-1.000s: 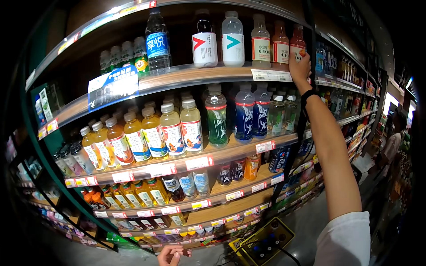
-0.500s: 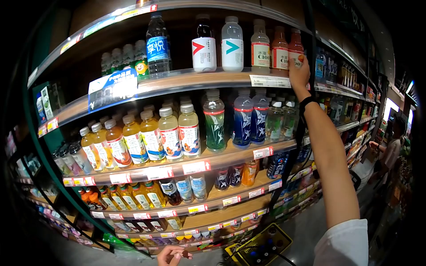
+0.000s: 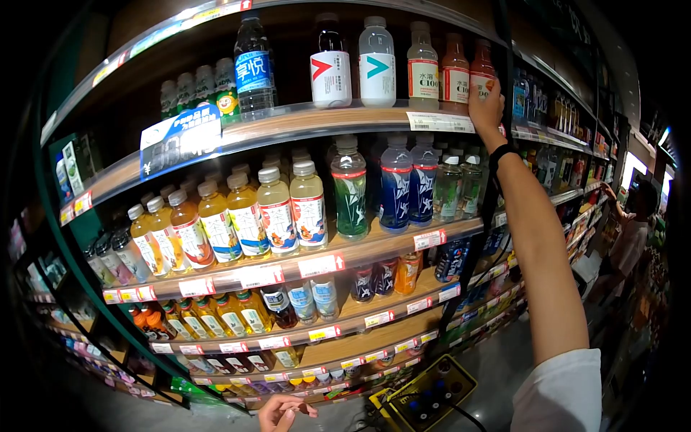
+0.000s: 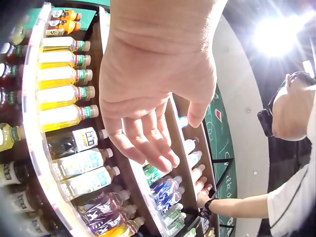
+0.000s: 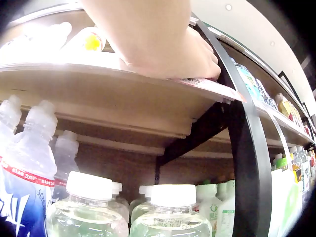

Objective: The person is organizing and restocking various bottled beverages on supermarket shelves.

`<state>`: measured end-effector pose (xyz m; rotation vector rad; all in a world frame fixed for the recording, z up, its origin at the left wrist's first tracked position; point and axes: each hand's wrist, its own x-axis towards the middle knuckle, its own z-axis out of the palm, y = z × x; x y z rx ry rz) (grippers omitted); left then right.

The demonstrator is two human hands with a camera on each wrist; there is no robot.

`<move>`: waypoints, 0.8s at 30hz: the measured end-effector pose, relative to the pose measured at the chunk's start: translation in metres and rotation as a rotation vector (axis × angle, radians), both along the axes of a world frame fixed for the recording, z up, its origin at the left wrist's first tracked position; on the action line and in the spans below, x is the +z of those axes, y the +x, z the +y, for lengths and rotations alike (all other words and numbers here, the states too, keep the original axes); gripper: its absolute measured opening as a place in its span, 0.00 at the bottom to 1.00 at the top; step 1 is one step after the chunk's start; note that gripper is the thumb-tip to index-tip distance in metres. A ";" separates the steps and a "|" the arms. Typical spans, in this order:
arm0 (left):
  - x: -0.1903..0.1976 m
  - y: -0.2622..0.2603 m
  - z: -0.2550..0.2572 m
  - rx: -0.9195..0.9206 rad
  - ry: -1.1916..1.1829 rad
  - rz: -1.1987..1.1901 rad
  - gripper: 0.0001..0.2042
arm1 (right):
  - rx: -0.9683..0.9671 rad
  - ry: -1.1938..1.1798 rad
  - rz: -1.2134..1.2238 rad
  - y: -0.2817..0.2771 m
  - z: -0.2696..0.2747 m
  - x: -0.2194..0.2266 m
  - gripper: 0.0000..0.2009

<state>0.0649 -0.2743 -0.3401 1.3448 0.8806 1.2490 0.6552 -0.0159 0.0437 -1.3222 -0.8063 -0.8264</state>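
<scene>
At the right end of the upper shelf stands a red drink bottle [image 3: 482, 59] with a pale label. My right hand [image 3: 487, 108] grips it around its lower part, the arm stretched up and forward. Directly left of it are another red bottle [image 3: 455, 68] and a paler bottle [image 3: 423, 65] with similar labels. In the right wrist view, the right hand [image 5: 195, 54] is at the shelf edge, its fingers partly hidden behind the wrist. Low in front of the shelves hangs my left hand [image 3: 283, 413], empty, with loosely bent fingers; its palm fills the left wrist view.
Lower shelves [image 3: 374, 248] carry rows of tea, juice and sports drinks. A black upright post [image 3: 502, 86] stands right beside the right hand. On the floor is a yellow basket [image 3: 466, 381] with items inside. Another person [image 3: 633, 230] is farther down the aisle at right.
The head view tipped up and came back down. My right hand stays on the red bottle, and the left hand hangs low as before. The distant person has raised an arm toward the shelves.
</scene>
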 end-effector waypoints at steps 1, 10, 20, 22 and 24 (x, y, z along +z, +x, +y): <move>-0.002 -0.001 0.000 0.012 0.009 0.009 0.11 | -0.016 -0.022 0.041 0.000 0.001 0.001 0.39; -0.004 -0.005 0.005 0.039 -0.007 -0.028 0.10 | -0.042 -0.034 0.082 0.007 0.006 0.003 0.37; -0.029 -0.014 0.025 -0.029 0.073 -0.134 0.19 | -0.059 -0.099 0.061 0.003 0.002 0.005 0.30; 0.005 -0.007 0.010 0.036 0.055 -0.057 0.14 | -0.013 -0.096 0.045 0.009 0.007 0.005 0.32; 0.015 -0.005 0.005 0.100 0.036 0.019 0.10 | -0.017 -0.137 0.070 0.012 0.008 0.008 0.34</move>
